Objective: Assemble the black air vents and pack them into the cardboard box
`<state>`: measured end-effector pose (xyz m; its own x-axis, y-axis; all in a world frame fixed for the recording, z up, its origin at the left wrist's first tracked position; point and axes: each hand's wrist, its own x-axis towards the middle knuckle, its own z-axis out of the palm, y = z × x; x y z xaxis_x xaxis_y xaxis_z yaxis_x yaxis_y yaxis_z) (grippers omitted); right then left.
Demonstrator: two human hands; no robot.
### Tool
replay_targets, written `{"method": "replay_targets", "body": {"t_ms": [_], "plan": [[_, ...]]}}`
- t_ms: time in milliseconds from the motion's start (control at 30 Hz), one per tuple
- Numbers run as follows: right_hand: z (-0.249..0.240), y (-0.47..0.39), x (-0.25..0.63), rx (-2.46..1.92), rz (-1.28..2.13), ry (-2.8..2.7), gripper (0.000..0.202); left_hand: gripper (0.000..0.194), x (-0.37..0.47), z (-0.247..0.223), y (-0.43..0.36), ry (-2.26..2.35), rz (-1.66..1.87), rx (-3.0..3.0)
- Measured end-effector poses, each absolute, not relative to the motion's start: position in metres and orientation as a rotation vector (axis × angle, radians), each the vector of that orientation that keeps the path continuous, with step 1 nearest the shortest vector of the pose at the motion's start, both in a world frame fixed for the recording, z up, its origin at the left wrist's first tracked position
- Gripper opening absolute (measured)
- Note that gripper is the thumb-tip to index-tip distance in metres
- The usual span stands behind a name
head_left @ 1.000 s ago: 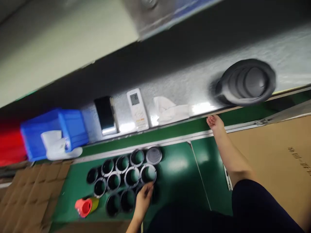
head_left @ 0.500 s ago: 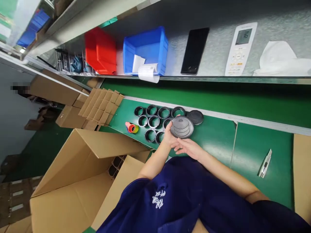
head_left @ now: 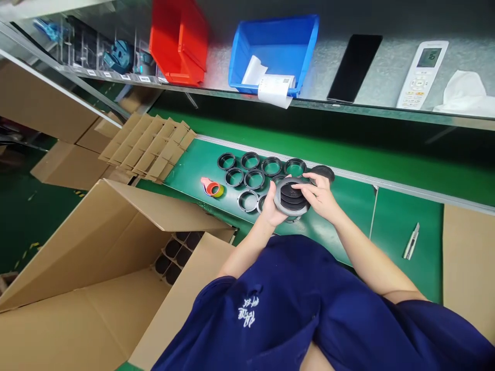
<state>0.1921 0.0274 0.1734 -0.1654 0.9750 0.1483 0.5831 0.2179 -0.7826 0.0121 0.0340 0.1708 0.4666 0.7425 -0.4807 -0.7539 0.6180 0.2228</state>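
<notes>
A round black air vent (head_left: pixel 293 204) with a grey rim and curved slats lies in my left hand (head_left: pixel 271 206), whose thumb and fingers hold its left edge. The slats are tilted, showing dark gaps. My right hand (head_left: pixel 320 197) reaches over from the right with fingers spread, its fingertips touching the vent's upper slat. Several black rings (head_left: pixel 254 179) stand in rows on the green table (head_left: pixel 204 159) just behind and left of the vent. A dark round disc (head_left: pixel 324 174) lies behind my right hand, partly covered by it.
A tape roll in an orange holder (head_left: pixel 213 188) sits left of the rings. An open cardboard box (head_left: pixel 127 309) fills the lower left. Folded cardboard dividers (head_left: pixel 149 147) lie beyond. A utility knife (head_left: pixel 411 241) rests at right. The shelf above holds a blue bin (head_left: pixel 235 56) and a red bin (head_left: pixel 193 51).
My right hand has moved from below the vent to its upper side, fingers now on the slats. The slats, flat before, are now tilted. The camera view has shifted.
</notes>
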Motion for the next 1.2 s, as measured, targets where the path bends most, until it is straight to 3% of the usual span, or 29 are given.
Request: {"method": "replay_targets", "body": {"t_ms": [167, 333, 533, 933, 1100, 1200], "plan": [[0.166, 0.019, 0.176, -1.463, 0.935, -1.807, 0.066, 0.057, -0.002, 0.166, 0.024, 0.557, 0.812, 0.001], [0.167, 0.012, 0.174, -1.395, 1.161, -1.5, 0.062, 0.065, -0.009, 0.165, 0.019, 0.545, 0.762, -0.024], [0.163, -0.003, 0.181, -1.44, 1.116, -1.303, 0.056, 0.077, -0.014, 0.157, 0.018, 0.57, 0.715, -0.044], [0.163, -0.029, 0.174, -1.49, 1.005, -1.329, 0.058, 0.082, -0.016, 0.145, 0.01, 0.581, 0.664, -0.033], [0.14, -0.045, 0.162, -1.578, 0.766, -1.753, 0.063, 0.077, -0.021, 0.131, 0.007, 0.661, 0.675, -0.031], [0.113, -0.061, 0.153, -1.511, 0.79, -2.15, 0.067, 0.07, -0.025, 0.115, -0.006, 0.754, 0.606, -0.059]]}}
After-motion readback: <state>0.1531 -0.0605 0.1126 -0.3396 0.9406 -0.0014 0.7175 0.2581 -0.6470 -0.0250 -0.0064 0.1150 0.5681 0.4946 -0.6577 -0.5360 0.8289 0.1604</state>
